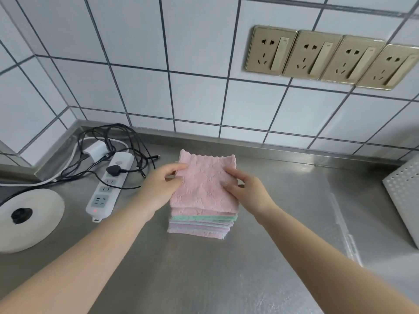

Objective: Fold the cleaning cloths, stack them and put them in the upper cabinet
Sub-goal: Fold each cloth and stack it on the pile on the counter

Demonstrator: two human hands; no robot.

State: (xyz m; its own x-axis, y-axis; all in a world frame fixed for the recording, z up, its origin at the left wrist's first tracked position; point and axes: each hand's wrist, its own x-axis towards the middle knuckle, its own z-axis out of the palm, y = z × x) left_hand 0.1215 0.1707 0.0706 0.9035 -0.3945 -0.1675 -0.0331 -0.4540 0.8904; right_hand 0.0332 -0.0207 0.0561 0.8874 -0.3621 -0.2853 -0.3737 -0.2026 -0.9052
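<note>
Cloths (202,223), folded and stacked, sit at centre frame on the steel bench (204,279); the top pink cloth (204,184) lies slightly askew on the pile. Our left hand (162,185) pinches its left edge between thumb and fingers, and our right hand (243,189) pinches its right edge the same way. We judge the main risk to be a lopsided stack: a skewed top layer could slide or splay when the pile is lifted toward the cabinet, which is out of view. The cloths are soft, waffle-textured squares with scalloped edges, in pink, green and lilac. The bench is brushed and reflective. A power strip (108,186) and cables (113,141) lie at left.
</note>
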